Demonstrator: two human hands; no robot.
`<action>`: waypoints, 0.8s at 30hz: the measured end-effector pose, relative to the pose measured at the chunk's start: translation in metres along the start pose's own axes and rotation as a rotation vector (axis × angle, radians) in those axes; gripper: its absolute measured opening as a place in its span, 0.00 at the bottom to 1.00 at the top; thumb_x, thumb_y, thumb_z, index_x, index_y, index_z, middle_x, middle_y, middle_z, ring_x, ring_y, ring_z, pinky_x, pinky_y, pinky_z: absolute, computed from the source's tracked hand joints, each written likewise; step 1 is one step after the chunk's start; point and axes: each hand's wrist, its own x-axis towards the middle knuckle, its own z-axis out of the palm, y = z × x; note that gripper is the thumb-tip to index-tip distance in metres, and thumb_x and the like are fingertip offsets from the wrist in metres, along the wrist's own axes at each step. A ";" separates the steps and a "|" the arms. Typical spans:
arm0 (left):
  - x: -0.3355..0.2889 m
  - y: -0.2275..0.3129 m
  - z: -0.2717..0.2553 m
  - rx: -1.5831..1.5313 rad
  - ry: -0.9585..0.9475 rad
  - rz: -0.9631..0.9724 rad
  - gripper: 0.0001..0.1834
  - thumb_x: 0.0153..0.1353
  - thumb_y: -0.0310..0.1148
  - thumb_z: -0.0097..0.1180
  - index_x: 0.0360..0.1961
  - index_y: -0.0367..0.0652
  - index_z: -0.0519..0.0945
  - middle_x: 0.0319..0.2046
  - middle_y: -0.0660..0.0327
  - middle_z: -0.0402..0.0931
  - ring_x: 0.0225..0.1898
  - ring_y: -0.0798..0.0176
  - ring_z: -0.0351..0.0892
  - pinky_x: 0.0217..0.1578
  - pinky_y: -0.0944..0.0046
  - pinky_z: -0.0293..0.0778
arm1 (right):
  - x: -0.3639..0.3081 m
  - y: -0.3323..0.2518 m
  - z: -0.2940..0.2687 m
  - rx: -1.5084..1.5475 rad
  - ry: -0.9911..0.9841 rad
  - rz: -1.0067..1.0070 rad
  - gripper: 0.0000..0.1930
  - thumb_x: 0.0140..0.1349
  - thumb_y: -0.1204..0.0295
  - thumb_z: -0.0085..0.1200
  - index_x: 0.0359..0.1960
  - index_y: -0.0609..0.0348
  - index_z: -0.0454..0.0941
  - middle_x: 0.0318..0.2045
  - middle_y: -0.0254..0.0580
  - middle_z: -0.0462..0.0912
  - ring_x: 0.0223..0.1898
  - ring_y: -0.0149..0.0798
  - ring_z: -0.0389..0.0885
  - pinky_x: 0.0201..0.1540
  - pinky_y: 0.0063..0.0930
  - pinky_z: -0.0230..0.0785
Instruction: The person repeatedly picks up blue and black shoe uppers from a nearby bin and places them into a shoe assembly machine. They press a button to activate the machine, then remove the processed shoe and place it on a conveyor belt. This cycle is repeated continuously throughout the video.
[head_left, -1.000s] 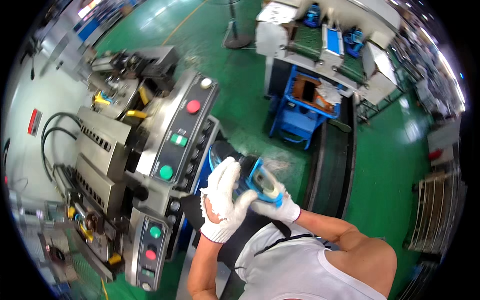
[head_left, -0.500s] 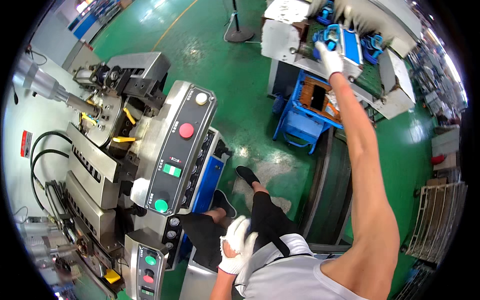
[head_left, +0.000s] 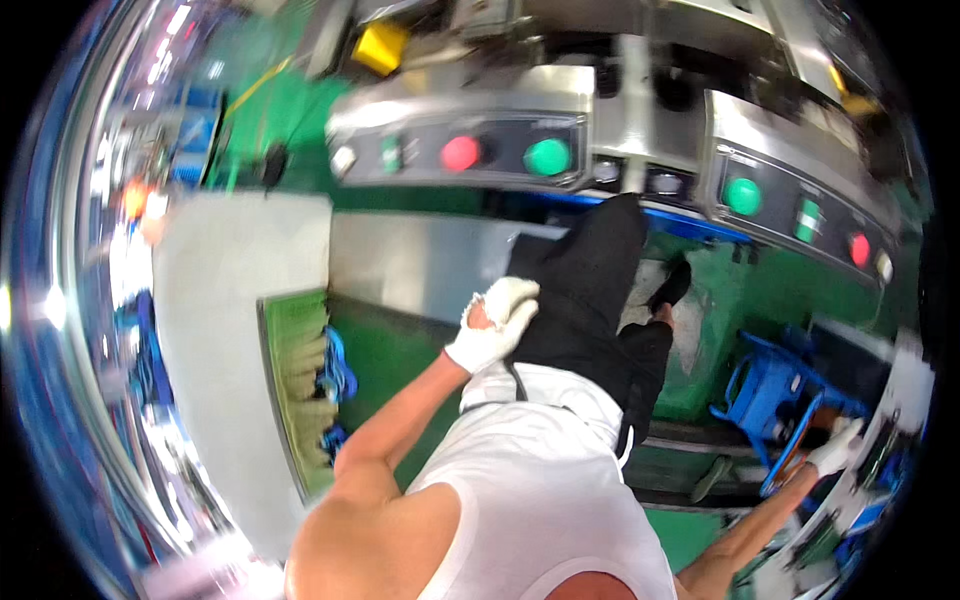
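Observation:
My left hand [head_left: 493, 325], in a white knit glove, rests at my lap beside the black shorts. Its fingers are curled in and pressed together, and whatever they may hold is hidden. Far off to the right, my right hand [head_left: 836, 449] reaches out on a stretched arm, also in a white glove. It is small and smeared at the picture's rim, so its fingers cannot be made out. Closest to it are a blue stool-like cart [head_left: 765, 390] with a brown tray on top, and blurred blue parts further along the bench.
Ahead stands a metal machine with two button panels, a left one [head_left: 425, 150] and a right one [head_left: 775, 205]. A yellow block [head_left: 380, 47] sits above the left panel. At left are a grey tabletop [head_left: 235, 240], a green bristled strip [head_left: 290, 370] and a blue part [head_left: 338, 365].
My view has swung left, so the machine now spans the top and the cart lies at lower right. My right hand remains stretched out near the bench; my left stays at my lap.

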 end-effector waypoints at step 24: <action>-0.691 -0.321 -0.120 0.092 1.116 -1.887 0.44 0.66 0.60 0.56 0.64 0.26 0.77 0.62 0.36 0.78 0.62 0.36 0.79 0.63 0.45 0.72 | -0.277 -0.097 0.255 -0.937 -1.111 -0.544 0.39 0.70 0.56 0.63 0.78 0.52 0.62 0.71 0.49 0.74 0.51 0.40 0.84 0.41 0.33 0.80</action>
